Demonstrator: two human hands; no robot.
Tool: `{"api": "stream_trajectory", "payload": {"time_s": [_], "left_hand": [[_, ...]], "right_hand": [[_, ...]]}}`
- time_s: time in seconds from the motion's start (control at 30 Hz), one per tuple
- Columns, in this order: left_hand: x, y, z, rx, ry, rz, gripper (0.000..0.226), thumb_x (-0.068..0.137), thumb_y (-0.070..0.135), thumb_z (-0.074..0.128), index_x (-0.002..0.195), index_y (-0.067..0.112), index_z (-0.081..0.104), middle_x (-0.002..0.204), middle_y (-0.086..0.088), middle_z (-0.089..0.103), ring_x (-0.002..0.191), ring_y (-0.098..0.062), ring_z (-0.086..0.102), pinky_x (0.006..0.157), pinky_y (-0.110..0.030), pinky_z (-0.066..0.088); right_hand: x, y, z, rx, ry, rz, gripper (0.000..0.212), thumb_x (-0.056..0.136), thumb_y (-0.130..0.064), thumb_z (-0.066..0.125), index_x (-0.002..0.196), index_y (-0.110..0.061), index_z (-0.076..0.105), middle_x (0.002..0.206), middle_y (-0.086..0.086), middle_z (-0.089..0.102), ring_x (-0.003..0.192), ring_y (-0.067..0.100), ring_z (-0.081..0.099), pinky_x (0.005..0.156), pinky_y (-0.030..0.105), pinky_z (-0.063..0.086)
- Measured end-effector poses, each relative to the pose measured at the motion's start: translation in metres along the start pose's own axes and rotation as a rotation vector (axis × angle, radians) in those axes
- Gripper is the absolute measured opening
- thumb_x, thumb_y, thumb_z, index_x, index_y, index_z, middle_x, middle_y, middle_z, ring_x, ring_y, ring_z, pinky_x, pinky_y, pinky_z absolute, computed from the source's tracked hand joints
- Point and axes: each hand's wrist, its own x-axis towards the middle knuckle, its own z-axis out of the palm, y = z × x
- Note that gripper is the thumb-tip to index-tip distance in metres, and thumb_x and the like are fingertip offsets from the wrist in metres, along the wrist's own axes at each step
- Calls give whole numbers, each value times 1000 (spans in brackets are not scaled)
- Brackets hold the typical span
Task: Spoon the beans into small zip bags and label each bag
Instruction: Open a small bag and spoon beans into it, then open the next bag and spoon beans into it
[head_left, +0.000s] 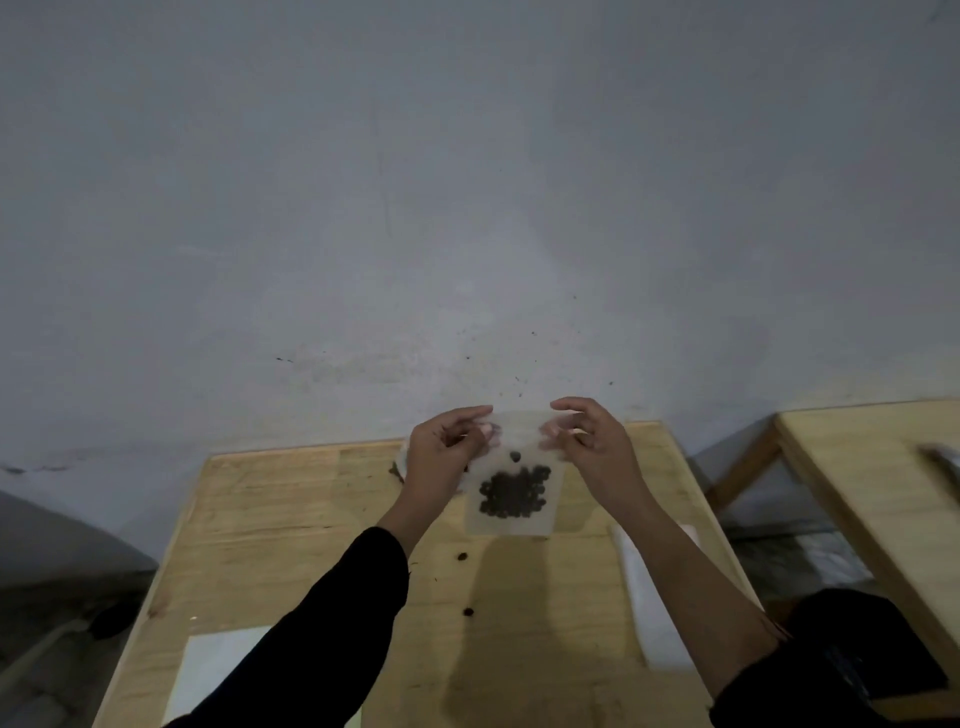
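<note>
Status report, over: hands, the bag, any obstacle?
Left hand and right hand pinch bag top. Beans inside, bag held above table. Two stray beans on table.

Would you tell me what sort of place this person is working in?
Likely a bare workroom or makeshift packing spot: a plywood table against a scuffed grey wall, a second table beside it, and a zip bag of beans.

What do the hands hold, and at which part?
The left hand and the right hand pinch the zip bag of beans by its top corners.
</note>
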Motion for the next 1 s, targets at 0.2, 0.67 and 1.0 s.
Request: {"api": "stream_trajectory", "payload": {"time_s": [0.2,0.67,1.0], "left_hand": [[-30,-34,24,232,-44,-53,21,93,13,59,109,26,61,79,5,63,72,-12,65,65,-24,54],[-82,-139,31,518,-82,-296,30,88,4,61,118,9,60,94,0,62,80,-1,57,71,-5,45],[-50,-148,30,663,-96,-210,43,75,-8,64,117,1,59,110,-7,54,97,-13,50,79,-6,33]], "right_hand": [[-26,36,-19,-73,70,112,24,85,-13,67,99,-30,56,89,15,70,77,27,70,63,31,51],[-78,146,-15,-204,2,449,29,80,3,65,91,-18,49,87,6,55,88,31,59,82,41,52],[-44,155,5,-487,-39,361,39,79,-2,63,117,-7,57,110,7,61,101,21,58,84,25,47]]}}
